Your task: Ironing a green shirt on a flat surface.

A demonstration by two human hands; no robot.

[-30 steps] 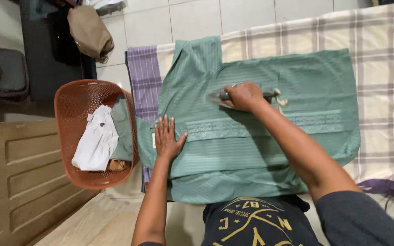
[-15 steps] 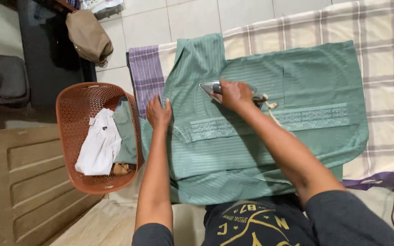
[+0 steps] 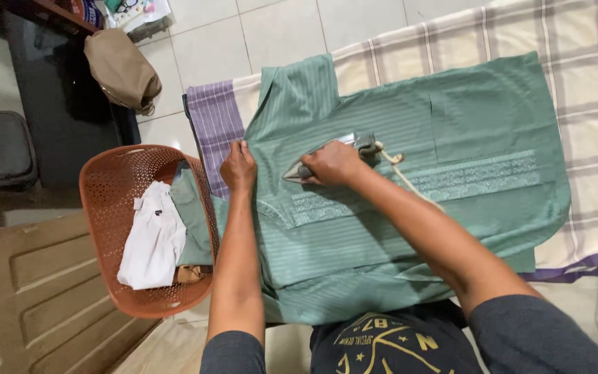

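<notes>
A green striped shirt (image 3: 465, 131) lies spread flat on a checked cloth (image 3: 576, 41). My right hand (image 3: 333, 164) grips the handle of a clothes iron (image 3: 354, 143) that rests on the shirt's left part, tip pointing left; a pale cord (image 3: 410, 181) trails from it along my forearm. My left hand (image 3: 238, 168) is closed on the shirt's left edge, beside the purple border of the cloth (image 3: 212, 125), pulling the fabric taut.
An orange perforated basket (image 3: 105, 187) with a white garment (image 3: 152, 239) and a green one stands left of the shirt. A tan bag (image 3: 120, 69) lies on a dark surface at the upper left. A wooden panelled door (image 3: 29, 291) lies at the lower left. White floor tiles show beyond.
My left hand moved up from the shirt's middle to its left edge and closed on the fabric. The iron slid left across the shirt with my right hand.
</notes>
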